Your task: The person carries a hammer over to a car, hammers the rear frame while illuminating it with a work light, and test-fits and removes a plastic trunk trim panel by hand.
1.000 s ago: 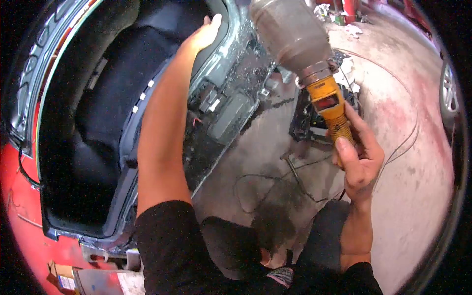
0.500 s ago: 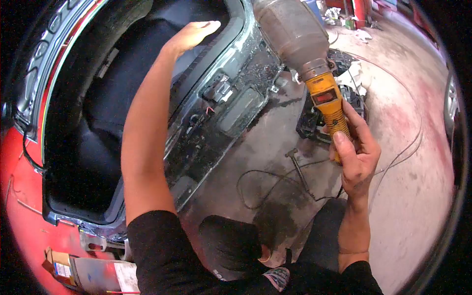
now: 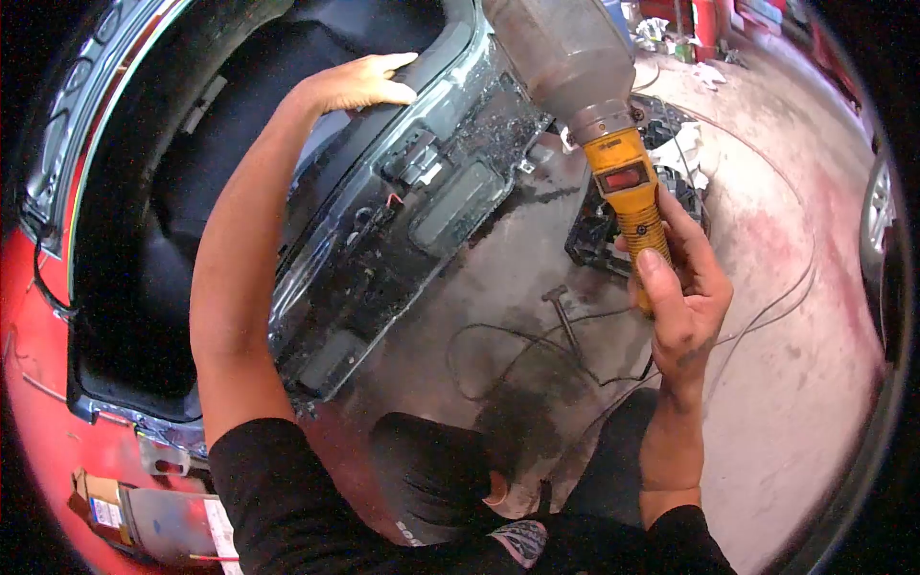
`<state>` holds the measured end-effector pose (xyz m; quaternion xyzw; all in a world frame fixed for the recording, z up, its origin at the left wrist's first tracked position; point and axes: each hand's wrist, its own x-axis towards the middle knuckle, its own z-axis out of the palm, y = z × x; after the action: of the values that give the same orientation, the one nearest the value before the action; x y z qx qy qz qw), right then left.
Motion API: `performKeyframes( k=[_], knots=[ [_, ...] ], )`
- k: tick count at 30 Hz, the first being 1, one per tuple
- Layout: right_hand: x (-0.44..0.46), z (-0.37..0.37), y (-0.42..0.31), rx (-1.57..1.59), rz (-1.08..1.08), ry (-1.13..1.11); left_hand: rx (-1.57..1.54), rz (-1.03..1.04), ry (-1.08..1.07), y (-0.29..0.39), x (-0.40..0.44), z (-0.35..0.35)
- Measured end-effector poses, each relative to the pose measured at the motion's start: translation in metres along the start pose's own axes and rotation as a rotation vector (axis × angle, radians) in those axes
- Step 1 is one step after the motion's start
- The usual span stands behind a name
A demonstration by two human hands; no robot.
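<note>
The car body (image 3: 331, 264) fills the left side, its rear opening lined in black, above and beside the stained floor (image 3: 613, 383). To the right, the yellow-handled tool (image 3: 621, 171) is held up off the floor, its wide grey head pointing toward the top of the view. Beyond its handle, a black part (image 3: 596, 230) lies on the floor. The right hand (image 3: 688, 292) is closed around the handle, thumb along its near side. The left hand (image 3: 362, 84) is empty with fingers parted, at the opening's rim; whether it touches, I cannot tell. A hammer (image 3: 567, 321) lies on the floor near a looping cable (image 3: 479, 329).
</note>
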<state>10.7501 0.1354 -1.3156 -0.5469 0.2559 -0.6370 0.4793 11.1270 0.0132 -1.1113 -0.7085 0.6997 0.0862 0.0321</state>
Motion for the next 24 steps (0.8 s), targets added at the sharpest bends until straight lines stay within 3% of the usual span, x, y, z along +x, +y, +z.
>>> performKeyframes(
  k=[1,5,8,24],
  knots=[
    [0.001,0.002,0.000,0.020,-0.009,0.011,-0.022,-0.053,-0.022,0.006,-0.004,-0.002],
    [-0.001,0.002,-0.001,-0.006,0.009,-0.005,0.026,0.126,0.116,-0.002,0.005,0.008],
    [0.001,0.005,-0.001,0.006,-0.001,-0.014,-0.049,0.078,0.196,-0.013,0.003,0.010],
    [0.005,0.009,-0.005,-0.088,-0.035,-0.038,-0.058,0.163,0.244,-0.025,0.003,0.016]
  ],
)
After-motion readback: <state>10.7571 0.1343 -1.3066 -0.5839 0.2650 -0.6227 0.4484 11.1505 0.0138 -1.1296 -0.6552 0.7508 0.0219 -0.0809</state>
